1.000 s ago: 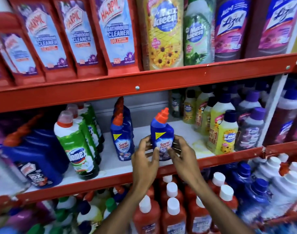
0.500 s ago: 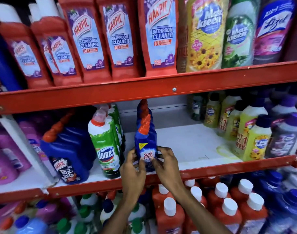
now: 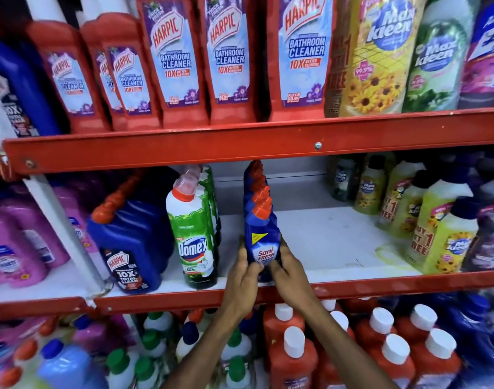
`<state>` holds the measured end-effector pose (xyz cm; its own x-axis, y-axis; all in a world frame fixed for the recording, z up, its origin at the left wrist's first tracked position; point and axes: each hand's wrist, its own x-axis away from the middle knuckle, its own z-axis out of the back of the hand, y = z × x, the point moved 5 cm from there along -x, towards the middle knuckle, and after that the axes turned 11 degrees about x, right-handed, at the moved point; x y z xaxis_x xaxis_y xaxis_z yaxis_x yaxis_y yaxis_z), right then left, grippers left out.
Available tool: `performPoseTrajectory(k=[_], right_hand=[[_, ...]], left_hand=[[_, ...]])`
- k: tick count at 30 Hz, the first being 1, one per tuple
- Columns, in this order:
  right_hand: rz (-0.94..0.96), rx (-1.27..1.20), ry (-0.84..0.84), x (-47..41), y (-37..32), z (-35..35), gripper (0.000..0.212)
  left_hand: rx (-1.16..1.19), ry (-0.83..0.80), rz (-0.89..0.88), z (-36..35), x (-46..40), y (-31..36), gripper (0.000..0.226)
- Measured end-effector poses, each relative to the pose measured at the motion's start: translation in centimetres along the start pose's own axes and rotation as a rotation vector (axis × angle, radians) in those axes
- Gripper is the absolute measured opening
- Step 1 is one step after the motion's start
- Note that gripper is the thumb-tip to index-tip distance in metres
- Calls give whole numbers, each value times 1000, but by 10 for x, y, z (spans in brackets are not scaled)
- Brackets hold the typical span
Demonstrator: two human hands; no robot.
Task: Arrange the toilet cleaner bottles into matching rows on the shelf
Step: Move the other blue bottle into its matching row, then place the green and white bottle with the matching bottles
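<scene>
A blue Sani Fresh bottle (image 3: 261, 242) with an orange cap stands at the front of a row of like bottles on the white middle shelf (image 3: 324, 248). My left hand (image 3: 244, 279) grips its left side and my right hand (image 3: 289, 272) its right side, both low on the label. Left of it runs a row of green Domex bottles (image 3: 193, 237), then a large blue Harpic jug (image 3: 130, 245). The rest of the Sani Fresh row is mostly hidden behind the front bottle.
Yellow and purple Max Kleen bottles (image 3: 442, 237) fill the shelf's right side, with bare shelf between them and my hands. Red Harpic bathroom cleaner bottles (image 3: 229, 60) line the upper shelf. Orange bottles with white caps (image 3: 293, 357) crowd the lower shelf. Pink bottles (image 3: 12, 248) stand far left.
The Sani Fresh bottle has gone left from the open shelf to the front of its matching row, both hands holding it. The view has shifted left.
</scene>
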<state>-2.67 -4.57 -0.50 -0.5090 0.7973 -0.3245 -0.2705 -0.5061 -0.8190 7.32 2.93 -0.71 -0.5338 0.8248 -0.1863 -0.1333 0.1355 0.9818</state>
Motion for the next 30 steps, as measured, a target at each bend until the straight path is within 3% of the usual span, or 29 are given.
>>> performPoseTrajectory(k=[5,8,10,12,13,15,18,20,22,25,26,28,30], right_hand=[[-26,-50,29,2,1,0,63],[-26,-111,322,22,-9,14,57],[46,-128,591,41,-26,20,39],[155,-74,693,56,-47,8,24],[187,-55,660,58,-56,-6,22],[175,-78,435,51,-70,-44,29],[22,-148,122,26,-71,-92,51],[-53,-134,18,9,-68,-110,49],[-60,-87,-15,0,-65,-119,42],[-85,-49,-12,0,-62,-125,48],[-89,-33,-15,-1,-59,-126,45],[-90,-29,-13,0,-59,-127,41],[-68,-50,57,4,-66,-125,60]], left_hand=[[4,4,5,5,4,-2,79],[-34,63,-125,22,26,8,71],[-70,209,-306,50,46,19,51],[-83,367,-468,80,63,29,40],[-84,415,-512,94,67,31,41],[-61,436,-482,118,59,26,53],[31,316,-184,133,29,3,82],[49,205,-41,134,13,-9,95],[79,126,41,131,2,-16,87],[61,75,2,128,-1,-15,36],[48,58,-23,127,-1,-14,28],[14,34,-42,129,1,-9,30],[-7,10,-82,136,5,-7,49]])
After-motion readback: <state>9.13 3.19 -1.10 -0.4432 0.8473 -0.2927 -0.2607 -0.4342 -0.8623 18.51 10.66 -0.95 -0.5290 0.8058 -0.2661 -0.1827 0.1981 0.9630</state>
